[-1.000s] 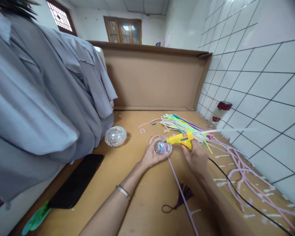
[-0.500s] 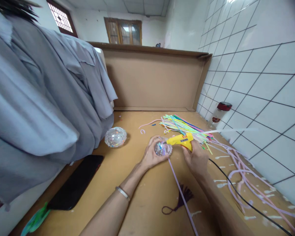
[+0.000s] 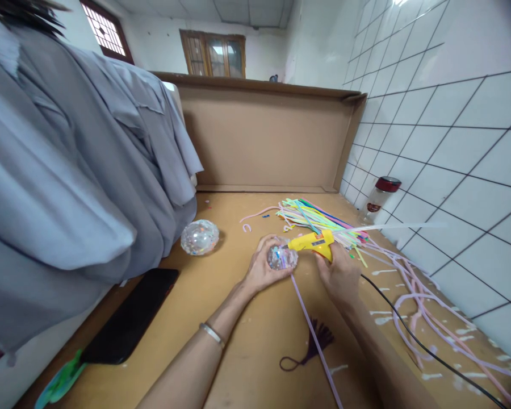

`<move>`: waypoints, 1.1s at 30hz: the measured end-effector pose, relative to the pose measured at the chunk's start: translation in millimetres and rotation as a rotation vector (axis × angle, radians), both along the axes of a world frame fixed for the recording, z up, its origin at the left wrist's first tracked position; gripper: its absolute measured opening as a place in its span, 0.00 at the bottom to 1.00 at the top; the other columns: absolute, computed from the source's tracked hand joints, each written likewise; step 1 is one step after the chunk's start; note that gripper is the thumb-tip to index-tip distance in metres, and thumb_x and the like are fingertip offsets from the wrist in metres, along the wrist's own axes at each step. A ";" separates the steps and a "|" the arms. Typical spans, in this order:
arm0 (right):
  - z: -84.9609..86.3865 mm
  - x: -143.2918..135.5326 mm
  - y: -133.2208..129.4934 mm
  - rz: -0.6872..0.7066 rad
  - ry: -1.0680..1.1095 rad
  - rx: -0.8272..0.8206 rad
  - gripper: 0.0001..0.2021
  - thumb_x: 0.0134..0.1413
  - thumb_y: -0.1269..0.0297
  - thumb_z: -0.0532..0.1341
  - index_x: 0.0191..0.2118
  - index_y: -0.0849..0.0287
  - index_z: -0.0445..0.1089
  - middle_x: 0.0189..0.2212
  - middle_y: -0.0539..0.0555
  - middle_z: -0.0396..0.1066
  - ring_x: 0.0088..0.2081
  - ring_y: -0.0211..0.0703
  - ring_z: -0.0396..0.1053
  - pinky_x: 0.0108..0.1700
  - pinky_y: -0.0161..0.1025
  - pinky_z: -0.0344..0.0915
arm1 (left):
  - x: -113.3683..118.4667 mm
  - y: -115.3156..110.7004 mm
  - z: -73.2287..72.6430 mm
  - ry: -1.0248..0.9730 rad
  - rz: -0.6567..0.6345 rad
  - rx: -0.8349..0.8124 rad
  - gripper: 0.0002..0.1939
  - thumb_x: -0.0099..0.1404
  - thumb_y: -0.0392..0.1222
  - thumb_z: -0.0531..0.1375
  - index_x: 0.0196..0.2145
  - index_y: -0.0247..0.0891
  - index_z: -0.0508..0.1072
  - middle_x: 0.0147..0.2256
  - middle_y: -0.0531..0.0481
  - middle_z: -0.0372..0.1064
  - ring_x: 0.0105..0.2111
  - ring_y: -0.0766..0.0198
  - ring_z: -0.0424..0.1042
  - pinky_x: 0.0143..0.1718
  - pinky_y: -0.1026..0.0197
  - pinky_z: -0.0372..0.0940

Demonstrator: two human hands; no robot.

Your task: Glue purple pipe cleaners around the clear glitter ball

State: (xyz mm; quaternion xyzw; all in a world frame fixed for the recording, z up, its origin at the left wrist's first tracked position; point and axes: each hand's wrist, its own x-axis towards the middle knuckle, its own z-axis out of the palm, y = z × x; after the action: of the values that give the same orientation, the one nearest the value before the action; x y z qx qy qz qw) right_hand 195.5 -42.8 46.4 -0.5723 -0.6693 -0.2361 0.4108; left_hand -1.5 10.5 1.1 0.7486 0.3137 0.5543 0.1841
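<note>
My left hand (image 3: pixel 259 266) is closed around a clear faceted ball (image 3: pixel 283 258) with coloured bits showing in it. In my right hand (image 3: pixel 338 272) is a yellow glue gun (image 3: pixel 310 242), its nozzle at the ball's upper side. A long clear glue stick (image 3: pixel 392 226) juts from the gun's back. From the ball a lilac strip (image 3: pixel 309 318) runs down toward the near edge; whether it is fixed there I cannot tell. A dark purple tassel (image 3: pixel 319 341) with a cord loop lies beneath that strip. Left of my hands rests another clear faceted piece (image 3: pixel 200 237).
A pile of coloured strips (image 3: pixel 310 216) lies behind the gun. Loose lilac and pink strips (image 3: pixel 413 295) and a black cable (image 3: pixel 392 318) cross the right side. A red-lidded jar (image 3: pixel 380 199) stands by the tiled wall. A black phone (image 3: pixel 132 315) lies left, near draped grey cloth (image 3: pixel 89 153).
</note>
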 end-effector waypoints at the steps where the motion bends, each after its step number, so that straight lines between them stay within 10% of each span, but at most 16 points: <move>1: -0.1 0.1 0.2 -0.004 0.005 -0.001 0.14 0.64 0.55 0.50 0.40 0.58 0.66 0.31 0.58 0.72 0.33 0.50 0.69 0.32 0.40 0.60 | -0.1 0.0 0.0 -0.001 -0.001 -0.001 0.31 0.47 0.42 0.72 0.47 0.41 0.66 0.49 0.44 0.67 0.55 0.51 0.67 0.56 0.47 0.64; 33: -8.2 3.4 5.9 0.007 0.095 -0.062 0.17 0.63 0.50 0.51 0.39 0.58 0.67 0.31 0.58 0.73 0.33 0.51 0.70 0.33 0.41 0.62 | 0.3 0.8 -1.5 -0.025 0.000 0.019 0.32 0.45 0.42 0.73 0.47 0.44 0.67 0.50 0.45 0.66 0.55 0.50 0.67 0.56 0.44 0.65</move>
State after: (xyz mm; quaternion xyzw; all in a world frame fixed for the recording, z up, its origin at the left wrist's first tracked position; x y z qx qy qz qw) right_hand 198.8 -36.9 38.2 -0.5928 -0.6582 -0.1866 0.4249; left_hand -1.1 11.2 -0.4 0.7434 0.3061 0.5665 0.1809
